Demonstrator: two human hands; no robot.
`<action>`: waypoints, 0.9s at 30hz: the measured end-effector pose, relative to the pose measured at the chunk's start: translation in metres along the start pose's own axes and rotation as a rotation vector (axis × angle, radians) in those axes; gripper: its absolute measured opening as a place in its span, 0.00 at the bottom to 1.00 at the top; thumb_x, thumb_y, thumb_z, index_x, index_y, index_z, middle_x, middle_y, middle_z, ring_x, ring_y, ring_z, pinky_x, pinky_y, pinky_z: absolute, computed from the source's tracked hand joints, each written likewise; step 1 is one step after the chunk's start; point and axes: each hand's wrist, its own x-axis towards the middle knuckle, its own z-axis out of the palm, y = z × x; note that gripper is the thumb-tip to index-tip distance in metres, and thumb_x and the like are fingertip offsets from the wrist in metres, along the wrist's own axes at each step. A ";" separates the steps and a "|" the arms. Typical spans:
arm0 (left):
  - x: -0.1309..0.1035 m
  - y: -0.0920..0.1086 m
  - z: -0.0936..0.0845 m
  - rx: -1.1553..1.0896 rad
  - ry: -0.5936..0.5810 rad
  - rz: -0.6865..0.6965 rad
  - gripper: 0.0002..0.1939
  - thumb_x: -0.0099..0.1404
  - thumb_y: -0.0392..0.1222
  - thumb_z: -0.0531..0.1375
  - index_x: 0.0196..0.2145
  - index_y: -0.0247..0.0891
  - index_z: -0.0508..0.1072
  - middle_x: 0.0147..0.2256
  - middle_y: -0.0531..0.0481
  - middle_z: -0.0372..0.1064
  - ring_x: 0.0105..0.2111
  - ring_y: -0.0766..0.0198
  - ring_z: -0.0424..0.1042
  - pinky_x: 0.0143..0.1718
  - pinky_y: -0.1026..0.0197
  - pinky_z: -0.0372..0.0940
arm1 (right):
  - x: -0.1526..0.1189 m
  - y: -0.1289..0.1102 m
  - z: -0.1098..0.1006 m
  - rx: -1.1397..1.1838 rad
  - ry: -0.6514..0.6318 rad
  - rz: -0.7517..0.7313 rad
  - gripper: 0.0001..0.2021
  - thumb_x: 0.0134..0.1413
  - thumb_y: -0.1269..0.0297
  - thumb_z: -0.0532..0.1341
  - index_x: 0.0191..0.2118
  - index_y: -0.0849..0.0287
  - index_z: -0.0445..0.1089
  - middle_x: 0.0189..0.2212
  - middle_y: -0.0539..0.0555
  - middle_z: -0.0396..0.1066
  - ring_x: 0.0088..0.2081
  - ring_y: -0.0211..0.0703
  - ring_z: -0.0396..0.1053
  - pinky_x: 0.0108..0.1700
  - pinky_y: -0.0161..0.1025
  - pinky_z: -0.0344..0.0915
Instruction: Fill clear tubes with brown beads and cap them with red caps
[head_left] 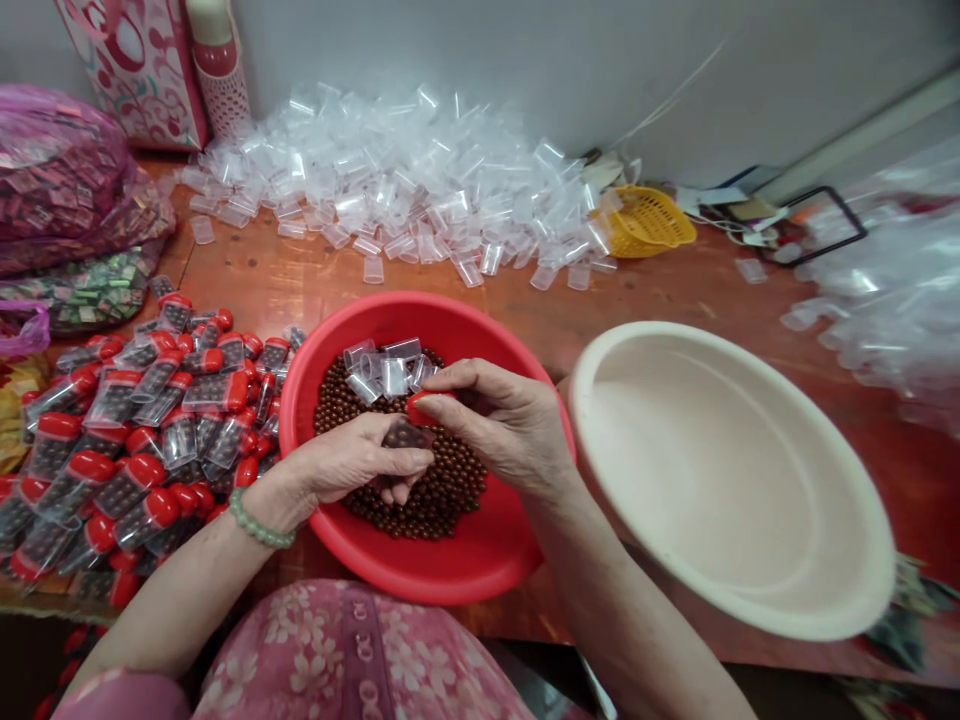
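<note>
Over a red basin (487,560), my left hand (367,460) is closed around a small clear plastic container (407,434) filled with dark beads. Close above it, my right hand (502,420) pinches a red cap (429,404) between thumb and fingers. Whether the cap touches the container's mouth I cannot tell. Brown round beads (442,490) cover the basin's floor. On top of them, toward the far side, lie several empty clear containers (393,374).
Filled, red-capped containers (150,440) are heaped at the left. Along the wall spreads a pile of clear containers (420,170), with a yellow basket (649,220) beside it. A cream basin (720,480) stands at the right. Purple bags (67,180) sit at the far left.
</note>
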 end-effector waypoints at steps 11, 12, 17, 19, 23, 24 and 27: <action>0.000 0.000 -0.002 0.000 -0.007 -0.002 0.23 0.52 0.57 0.68 0.26 0.34 0.65 0.20 0.56 0.62 0.19 0.73 0.63 0.22 0.67 0.56 | -0.003 0.004 0.007 -0.006 0.025 -0.030 0.03 0.50 0.67 0.67 0.30 0.57 0.73 0.24 0.48 0.73 0.26 0.35 0.69 0.30 0.33 0.66; 0.000 0.000 -0.001 -0.011 0.003 -0.001 0.23 0.52 0.56 0.68 0.27 0.34 0.65 0.22 0.56 0.63 0.19 0.74 0.63 0.23 0.67 0.57 | -0.003 0.003 0.004 -0.022 0.016 -0.029 0.03 0.50 0.67 0.67 0.30 0.57 0.73 0.24 0.48 0.73 0.26 0.35 0.69 0.29 0.33 0.66; 0.000 0.000 0.001 -0.031 0.038 -0.012 0.23 0.53 0.54 0.68 0.35 0.33 0.65 0.25 0.57 0.62 0.21 0.74 0.63 0.26 0.65 0.59 | -0.004 0.000 -0.011 -0.082 -0.006 -0.030 0.04 0.49 0.65 0.68 0.30 0.56 0.73 0.26 0.50 0.74 0.27 0.37 0.70 0.30 0.35 0.67; 0.000 0.000 0.001 -0.030 0.038 0.000 0.23 0.53 0.53 0.68 0.35 0.33 0.65 0.25 0.57 0.62 0.22 0.74 0.63 0.27 0.64 0.60 | -0.003 -0.001 -0.013 -0.094 -0.020 -0.036 0.04 0.49 0.65 0.68 0.31 0.56 0.74 0.26 0.50 0.75 0.27 0.37 0.70 0.30 0.35 0.67; 0.001 0.000 0.001 -0.023 0.029 -0.001 0.22 0.53 0.52 0.68 0.35 0.33 0.65 0.26 0.57 0.62 0.21 0.74 0.63 0.27 0.64 0.59 | -0.002 -0.002 -0.008 -0.114 -0.009 -0.058 0.03 0.50 0.66 0.67 0.32 0.57 0.73 0.26 0.49 0.74 0.27 0.36 0.69 0.30 0.34 0.66; 0.000 0.000 0.000 -0.019 0.028 -0.002 0.22 0.53 0.52 0.68 0.35 0.33 0.65 0.26 0.57 0.62 0.21 0.74 0.63 0.27 0.64 0.59 | -0.001 -0.001 -0.007 -0.126 -0.019 -0.069 0.03 0.51 0.66 0.67 0.32 0.57 0.73 0.26 0.49 0.74 0.27 0.36 0.69 0.30 0.34 0.66; 0.000 0.000 0.000 -0.013 0.026 0.000 0.23 0.53 0.53 0.68 0.35 0.33 0.66 0.25 0.57 0.62 0.21 0.74 0.63 0.27 0.64 0.58 | -0.002 0.001 -0.007 -0.201 -0.081 -0.112 0.03 0.52 0.66 0.66 0.32 0.58 0.73 0.25 0.49 0.73 0.27 0.36 0.68 0.30 0.34 0.65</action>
